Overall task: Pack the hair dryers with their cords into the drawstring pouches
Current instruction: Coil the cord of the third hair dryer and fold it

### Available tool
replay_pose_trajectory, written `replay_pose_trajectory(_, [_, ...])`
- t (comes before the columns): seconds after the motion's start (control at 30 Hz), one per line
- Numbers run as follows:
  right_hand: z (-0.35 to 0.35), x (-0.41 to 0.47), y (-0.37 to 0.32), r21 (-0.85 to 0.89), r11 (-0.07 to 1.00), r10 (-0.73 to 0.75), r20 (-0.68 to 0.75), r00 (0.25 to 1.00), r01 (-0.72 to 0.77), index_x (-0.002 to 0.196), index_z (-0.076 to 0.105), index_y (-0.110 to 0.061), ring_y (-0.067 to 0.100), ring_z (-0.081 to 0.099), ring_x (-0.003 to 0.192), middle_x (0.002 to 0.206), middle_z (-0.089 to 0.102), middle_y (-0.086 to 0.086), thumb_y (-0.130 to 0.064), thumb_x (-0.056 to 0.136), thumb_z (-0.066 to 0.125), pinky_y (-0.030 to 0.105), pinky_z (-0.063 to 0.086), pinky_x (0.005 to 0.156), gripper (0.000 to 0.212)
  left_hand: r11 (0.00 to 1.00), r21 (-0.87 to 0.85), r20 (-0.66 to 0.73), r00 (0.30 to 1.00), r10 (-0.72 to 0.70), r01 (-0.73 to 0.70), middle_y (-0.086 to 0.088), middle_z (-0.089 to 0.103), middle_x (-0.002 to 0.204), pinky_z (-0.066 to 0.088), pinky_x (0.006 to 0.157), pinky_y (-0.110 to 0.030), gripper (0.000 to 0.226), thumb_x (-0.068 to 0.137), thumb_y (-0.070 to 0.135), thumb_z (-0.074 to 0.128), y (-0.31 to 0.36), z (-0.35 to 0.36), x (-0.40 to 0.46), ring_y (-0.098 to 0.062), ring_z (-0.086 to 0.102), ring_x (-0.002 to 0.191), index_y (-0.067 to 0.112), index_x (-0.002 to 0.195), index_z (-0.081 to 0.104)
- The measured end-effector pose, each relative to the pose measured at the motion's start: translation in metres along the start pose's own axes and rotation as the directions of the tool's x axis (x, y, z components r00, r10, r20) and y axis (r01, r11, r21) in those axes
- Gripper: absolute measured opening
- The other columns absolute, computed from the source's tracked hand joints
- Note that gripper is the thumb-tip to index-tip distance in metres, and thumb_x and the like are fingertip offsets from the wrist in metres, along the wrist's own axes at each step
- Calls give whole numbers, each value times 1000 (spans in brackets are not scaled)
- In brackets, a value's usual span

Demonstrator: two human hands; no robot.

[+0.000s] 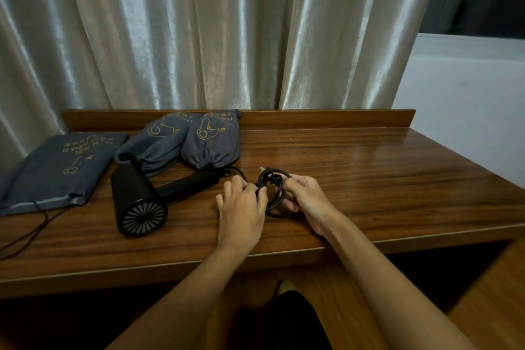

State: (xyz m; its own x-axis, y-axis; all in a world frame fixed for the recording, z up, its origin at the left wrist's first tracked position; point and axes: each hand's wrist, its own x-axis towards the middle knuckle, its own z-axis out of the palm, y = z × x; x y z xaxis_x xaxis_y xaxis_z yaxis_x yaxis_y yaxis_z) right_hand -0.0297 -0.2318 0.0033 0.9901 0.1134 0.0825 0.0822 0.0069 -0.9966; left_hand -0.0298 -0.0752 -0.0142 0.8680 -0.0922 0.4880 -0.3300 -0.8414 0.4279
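Your left hand (pixel 241 203) and right hand (pixel 305 199) both grip the coiled black cord (pixel 272 190) at frame centre. The matte black hair dryer (pixel 139 202) lies left of them on the glossy wooden table (pixel 369 167), near grey fabric pouches (pixel 210 139) below satin curtains (pixel 199 31).

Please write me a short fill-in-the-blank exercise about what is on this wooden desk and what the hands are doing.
1. Both hands, the left hand and right hand, hold the coiled black ____.
2. The hair dryer lies on the desk, ____ any pouch.
3. The flat pouch lies at the ____ end of the desk.

Missing words: cord; outside; left
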Motion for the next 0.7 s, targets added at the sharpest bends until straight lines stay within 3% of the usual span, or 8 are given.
replay_pose_trajectory(0.17, [6,-1,0,-65,998,-18,-28,999,16,83,67,-21,6,45,57,65,52,-6,-27,102,49,16,36,51,26,998,55,-13,1000,6,-5,3,45,104,35,91,-37,36,101,41,35,2,-1,-1,-15,39,102,19,98,64])
replay_pose_trajectory(0.3, [10,2,2,-119,991,40,-144,989,-58,85,67,-12,10,48,57,60,54,-3,-23,98,51,16,39,49,24,998,59,-20,1000,-14,15,1,49,106,35,92,-36,38,103,36,33,3,-1,-2,-17,41,103,16,101,65])
replay_pose_trajectory(0.47, [12,1,3,-163,985,34,-165,986,-62,82,67,-12,11,51,50,62,58,0,-22,94,53,19,40,47,21,997,22,-31,997,-69,69,1,51,107,34,92,-35,40,104,37,30,1,-1,-1,-17,43,104,16,103,65])
replay_pose_trajectory(0.63, [6,-5,-1,-90,996,-12,-114,993,2,85,57,-9,23,60,70,73,63,7,-27,84,52,30,51,64,19,988,-109,-11,994,-113,111,3,49,109,33,92,-34,38,102,38,34,-5,2,2,-15,40,106,17,105,66])
replay_pose_trajectory(0.7, [4,-6,-1,-81,996,-32,-104,994,23,87,57,-9,27,61,76,81,64,11,-32,90,55,37,51,76,23,977,-167,8,991,-133,132,6,45,107,31,93,-35,36,102,38,36,-8,3,4,-13,38,107,19,103,67])
